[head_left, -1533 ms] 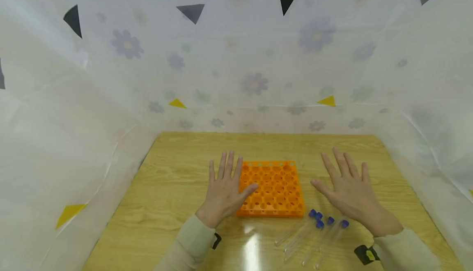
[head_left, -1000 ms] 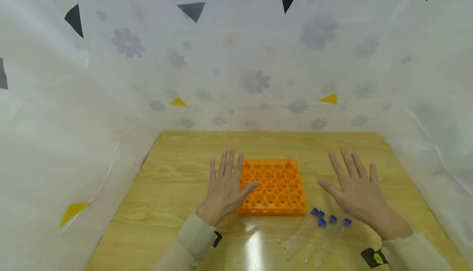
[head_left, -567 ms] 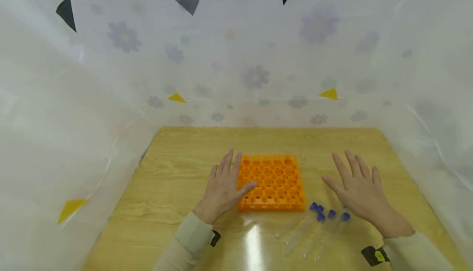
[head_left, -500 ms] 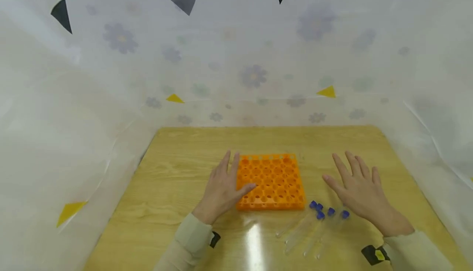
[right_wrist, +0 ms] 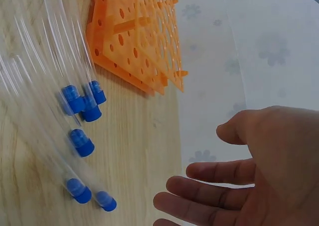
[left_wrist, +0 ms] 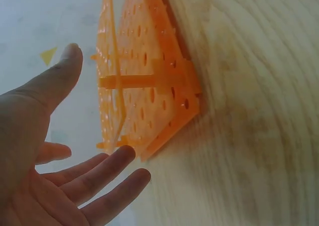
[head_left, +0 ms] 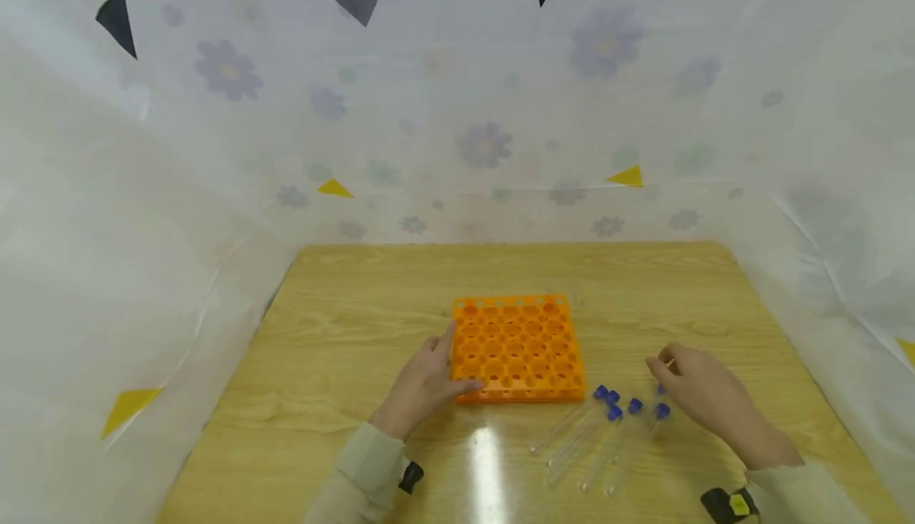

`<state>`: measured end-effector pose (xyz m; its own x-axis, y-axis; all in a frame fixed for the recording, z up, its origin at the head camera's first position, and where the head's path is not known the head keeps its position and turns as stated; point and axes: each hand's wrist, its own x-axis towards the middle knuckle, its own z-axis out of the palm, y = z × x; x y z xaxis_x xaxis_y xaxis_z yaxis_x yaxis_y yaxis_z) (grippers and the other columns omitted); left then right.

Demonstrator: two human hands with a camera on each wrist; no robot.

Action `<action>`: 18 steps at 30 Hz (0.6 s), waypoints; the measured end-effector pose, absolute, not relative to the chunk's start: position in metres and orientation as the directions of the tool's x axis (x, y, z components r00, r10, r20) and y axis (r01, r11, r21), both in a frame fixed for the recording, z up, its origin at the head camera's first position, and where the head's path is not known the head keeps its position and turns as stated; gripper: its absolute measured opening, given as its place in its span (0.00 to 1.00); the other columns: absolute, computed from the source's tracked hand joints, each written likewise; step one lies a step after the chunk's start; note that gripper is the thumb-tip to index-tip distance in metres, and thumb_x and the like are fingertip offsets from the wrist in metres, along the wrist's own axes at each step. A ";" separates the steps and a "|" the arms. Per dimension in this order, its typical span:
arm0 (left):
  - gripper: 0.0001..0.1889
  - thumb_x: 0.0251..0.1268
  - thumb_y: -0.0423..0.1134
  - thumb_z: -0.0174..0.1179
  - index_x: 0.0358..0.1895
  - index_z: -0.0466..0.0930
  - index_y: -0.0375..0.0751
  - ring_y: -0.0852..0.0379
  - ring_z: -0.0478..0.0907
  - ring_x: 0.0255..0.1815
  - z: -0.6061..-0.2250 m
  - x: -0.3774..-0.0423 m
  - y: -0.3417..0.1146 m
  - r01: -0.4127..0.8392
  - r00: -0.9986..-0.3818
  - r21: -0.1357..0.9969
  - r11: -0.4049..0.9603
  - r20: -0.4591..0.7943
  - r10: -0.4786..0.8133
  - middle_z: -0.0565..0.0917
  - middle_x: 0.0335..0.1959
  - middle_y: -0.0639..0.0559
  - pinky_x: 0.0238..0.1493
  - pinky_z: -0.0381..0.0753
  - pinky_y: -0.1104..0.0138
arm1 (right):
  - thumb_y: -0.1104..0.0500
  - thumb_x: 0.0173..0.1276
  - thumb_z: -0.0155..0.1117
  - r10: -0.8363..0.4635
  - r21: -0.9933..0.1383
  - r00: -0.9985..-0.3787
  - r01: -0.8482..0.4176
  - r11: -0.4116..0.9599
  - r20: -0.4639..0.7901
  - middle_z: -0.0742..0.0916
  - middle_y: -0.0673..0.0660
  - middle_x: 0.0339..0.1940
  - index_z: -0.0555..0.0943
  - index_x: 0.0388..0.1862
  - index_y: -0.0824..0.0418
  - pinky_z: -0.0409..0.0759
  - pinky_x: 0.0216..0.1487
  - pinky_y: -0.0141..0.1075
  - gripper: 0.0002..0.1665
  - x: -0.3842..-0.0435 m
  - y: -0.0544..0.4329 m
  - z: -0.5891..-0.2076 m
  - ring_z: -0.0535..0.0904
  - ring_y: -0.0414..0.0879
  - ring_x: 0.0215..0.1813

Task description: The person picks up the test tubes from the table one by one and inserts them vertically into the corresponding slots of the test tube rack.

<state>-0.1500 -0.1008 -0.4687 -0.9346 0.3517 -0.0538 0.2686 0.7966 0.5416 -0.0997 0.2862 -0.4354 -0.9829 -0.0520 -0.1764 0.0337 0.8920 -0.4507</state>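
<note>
An orange test tube rack (head_left: 518, 347) with rows of round holes stands on the wooden table. Beside its left edge is my left hand (head_left: 418, 387), the thumb overlapping the near left corner in the head view. The left wrist view has that hand's fingers (left_wrist: 102, 178) loosely spread by the rack's side. Several clear test tubes (head_left: 572, 448) with blue caps (right_wrist: 81, 142) lie in front of the rack, to its right. My right hand (head_left: 711, 397) hovers over the rightmost caps, fingers bent toward the thumb. Between its thumb and fingers (right_wrist: 207, 206) nothing shows in the right wrist view.
The wooden table (head_left: 343, 294) is enclosed at the back and sides by a pale flowered sheet (head_left: 457, 135). Black, grey and yellow triangles mark that sheet. Dark bands circle both wrists below the light sleeves (head_left: 372, 460).
Both hands were spread flat in the air before. My left hand has lowered to the rack's left side. My right hand has come down toward the caps, its fingers bending in.
</note>
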 end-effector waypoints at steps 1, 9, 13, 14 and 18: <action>0.55 0.56 0.61 0.68 0.80 0.47 0.42 0.43 0.80 0.53 -0.470 -0.149 -0.102 0.282 -0.933 0.538 0.794 -0.038 0.357 0.70 0.67 0.30 0.52 0.83 0.52 | 0.43 0.80 0.44 -0.050 -0.462 -0.980 0.046 0.886 -0.194 0.86 0.60 0.31 0.78 0.49 0.72 0.77 0.26 0.41 0.32 -0.099 0.287 -0.438 0.79 0.48 0.28; 0.48 0.55 0.57 0.69 0.75 0.61 0.35 0.63 0.75 0.31 -0.483 -0.148 -0.105 0.428 -0.898 0.478 0.767 0.133 0.418 0.79 0.51 0.42 0.33 0.80 0.71 | 0.53 0.77 0.50 -0.021 -0.512 -0.956 0.138 0.848 -0.293 0.79 0.53 0.19 0.80 0.34 0.64 0.67 0.20 0.34 0.19 -0.083 0.289 -0.470 0.69 0.44 0.21; 0.46 0.54 0.57 0.69 0.73 0.65 0.37 0.62 0.74 0.30 -0.485 -0.148 -0.105 0.424 -0.902 0.453 0.784 0.131 0.412 0.79 0.50 0.42 0.32 0.79 0.71 | 0.53 0.76 0.51 0.029 -0.534 -0.942 0.215 0.818 -0.334 0.79 0.52 0.19 0.79 0.30 0.63 0.68 0.22 0.34 0.19 -0.072 0.288 -0.486 0.70 0.44 0.22; 0.46 0.54 0.58 0.69 0.73 0.65 0.37 0.62 0.72 0.29 -0.485 -0.148 -0.104 0.421 -0.903 0.448 0.789 0.125 0.411 0.79 0.49 0.42 0.31 0.78 0.71 | 0.52 0.76 0.51 0.043 -0.536 -0.940 0.230 0.812 -0.338 0.79 0.52 0.19 0.78 0.29 0.62 0.68 0.23 0.34 0.20 -0.069 0.288 -0.490 0.70 0.44 0.23; 0.45 0.54 0.58 0.69 0.72 0.67 0.35 0.61 0.71 0.29 -0.487 -0.149 -0.104 0.401 -0.911 0.437 0.805 0.098 0.400 0.80 0.47 0.42 0.29 0.77 0.71 | 0.46 0.76 0.51 0.086 -0.545 -0.932 0.278 0.791 -0.351 0.78 0.52 0.20 0.77 0.27 0.61 0.69 0.25 0.35 0.23 -0.064 0.286 -0.502 0.71 0.45 0.24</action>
<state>-0.1486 -0.1040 -0.4873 -0.9110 0.4004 0.0984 0.4010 0.8049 0.4375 -0.0642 0.2863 -0.5020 -0.9323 0.0862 -0.3512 0.2784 0.7910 -0.5449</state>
